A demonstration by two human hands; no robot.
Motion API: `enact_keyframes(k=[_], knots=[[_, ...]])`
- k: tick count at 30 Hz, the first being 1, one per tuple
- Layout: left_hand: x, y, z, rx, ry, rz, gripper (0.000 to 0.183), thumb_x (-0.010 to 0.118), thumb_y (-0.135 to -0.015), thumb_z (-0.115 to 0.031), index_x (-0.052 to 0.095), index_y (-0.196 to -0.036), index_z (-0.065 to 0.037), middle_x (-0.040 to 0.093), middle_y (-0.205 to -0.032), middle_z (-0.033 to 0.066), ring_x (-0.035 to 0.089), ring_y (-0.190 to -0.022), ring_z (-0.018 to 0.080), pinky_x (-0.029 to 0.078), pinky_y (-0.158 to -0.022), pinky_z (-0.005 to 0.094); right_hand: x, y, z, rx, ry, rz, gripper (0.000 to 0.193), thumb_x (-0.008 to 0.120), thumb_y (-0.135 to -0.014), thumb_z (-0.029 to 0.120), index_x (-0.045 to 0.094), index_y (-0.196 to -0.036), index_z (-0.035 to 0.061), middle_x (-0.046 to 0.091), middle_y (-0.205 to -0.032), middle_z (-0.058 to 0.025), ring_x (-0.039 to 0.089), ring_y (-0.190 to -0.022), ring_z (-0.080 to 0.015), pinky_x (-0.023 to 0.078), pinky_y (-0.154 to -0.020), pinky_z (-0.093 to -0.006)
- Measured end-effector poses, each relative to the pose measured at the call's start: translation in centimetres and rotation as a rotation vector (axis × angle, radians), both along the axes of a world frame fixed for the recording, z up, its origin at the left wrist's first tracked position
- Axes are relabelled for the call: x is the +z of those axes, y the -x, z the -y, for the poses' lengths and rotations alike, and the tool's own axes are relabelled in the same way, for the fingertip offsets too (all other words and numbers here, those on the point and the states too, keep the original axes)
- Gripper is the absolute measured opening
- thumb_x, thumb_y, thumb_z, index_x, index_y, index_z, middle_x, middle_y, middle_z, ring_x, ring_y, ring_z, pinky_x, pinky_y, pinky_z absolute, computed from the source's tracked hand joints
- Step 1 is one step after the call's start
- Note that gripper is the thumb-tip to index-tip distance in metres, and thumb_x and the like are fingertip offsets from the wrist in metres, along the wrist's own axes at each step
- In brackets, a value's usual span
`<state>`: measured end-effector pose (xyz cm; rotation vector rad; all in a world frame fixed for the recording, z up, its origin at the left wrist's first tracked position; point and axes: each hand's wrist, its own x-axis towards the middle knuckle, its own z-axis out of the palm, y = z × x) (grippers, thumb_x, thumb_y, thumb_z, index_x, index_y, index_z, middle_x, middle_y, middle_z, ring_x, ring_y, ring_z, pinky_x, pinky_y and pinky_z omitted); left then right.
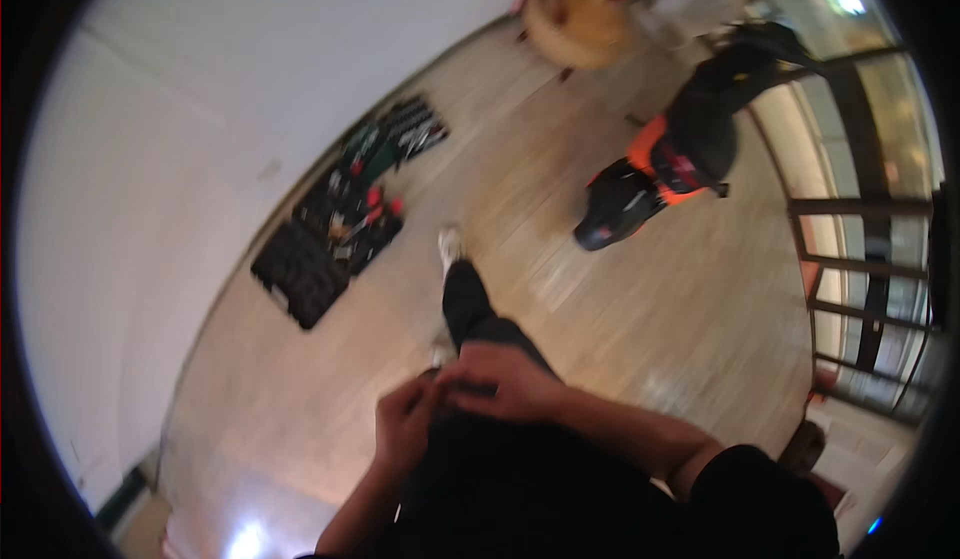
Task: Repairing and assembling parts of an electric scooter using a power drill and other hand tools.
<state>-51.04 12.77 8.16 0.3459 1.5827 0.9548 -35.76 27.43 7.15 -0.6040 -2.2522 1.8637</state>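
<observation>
My left hand (404, 421) and my right hand (508, 381) meet in front of my dark clothes, at waist height. The fingers of the left are curled, with the tips pressed together toward the right hand. Bent inward, the right hand's fingers touch or nearly touch those of the left. Anything pinched between them is too small and blurred to make out. Below the hands my leg in dark trousers (466, 299) reaches forward to a light shoe (451, 246) on the floor.
Open black tool cases (306, 277) with tools, some red, lie along the white wall (190, 129). An orange and black motorbike (665, 159) stands ahead to the right. A yellowish round seat (575, 34) is at the far end. Dark-framed panels (862, 266) line the right side.
</observation>
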Motion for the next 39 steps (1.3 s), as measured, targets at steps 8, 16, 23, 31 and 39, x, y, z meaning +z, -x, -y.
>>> enact_keyframes(k=[8,16,23,31,39], knots=[[6.1,-12.6,4.2,-0.24,-0.096,0.261,0.026,0.059,-0.105,-0.018,0.071,-0.104,0.004,0.071,-0.09,0.0081,0.064,-0.081,0.0131,0.051,-0.075,0.0268,8.3,-17.2,9.3,-0.262,-0.087,-0.093,0.02,0.065,-0.099,0.019,0.064,-0.116,0.0066,0.061,-0.096,-0.0119,0.064,-0.09,-0.0317,0.053,-0.077,-0.0406],[14.8,-25.4,-5.6,-1.015,-0.249,-0.014,0.028,0.061,-0.1,-0.009,0.067,-0.125,0.002,0.071,-0.117,0.0133,0.067,-0.107,0.0204,0.054,-0.088,0.0313,9.0,-34.8,9.9,-0.753,0.325,-0.209,0.019,0.063,-0.102,0.017,0.067,-0.117,0.0056,0.061,-0.09,-0.0004,0.056,-0.078,-0.0115,0.047,-0.074,-0.0266],[27.3,-49.7,-14.2,-1.401,-0.575,0.777,0.069,0.063,-0.096,-0.023,0.034,-0.158,-0.012,0.041,-0.154,0.0189,0.052,-0.129,0.0293,0.047,-0.101,0.0435,5.8,-57.6,11.7,-1.307,0.681,-0.271,0.018,0.063,-0.102,0.017,0.07,-0.113,0.0043,0.06,-0.081,0.0037,0.054,-0.072,-0.0062,0.046,-0.066,-0.0229],[31.6,-68.2,-20.3,-1.408,-0.779,1.443,0.066,0.06,-0.097,-0.003,0.039,-0.157,-0.018,0.012,-0.167,0.0258,0.041,-0.139,0.0407,0.046,-0.097,0.0437,3.1,-77.3,12.0,-1.642,0.823,-0.325,0.016,0.062,-0.102,0.013,0.064,-0.112,-0.0001,0.052,-0.076,0.0025,0.047,-0.063,-0.0097,0.043,-0.062,-0.0264],[27.3,-76.7,-30.9,-0.992,-1.447,0.756,0.047,0.06,-0.092,0.0,0.058,-0.139,0.001,0.051,-0.145,0.0281,0.059,-0.117,0.0327,0.049,-0.081,0.0383,0.7,-84.4,-2.9,-1.566,0.887,-0.275,0.018,0.065,-0.102,0.019,0.066,-0.108,0.0014,0.048,-0.076,0.0032,0.043,-0.065,-0.0076,0.04,-0.063,-0.0243]])
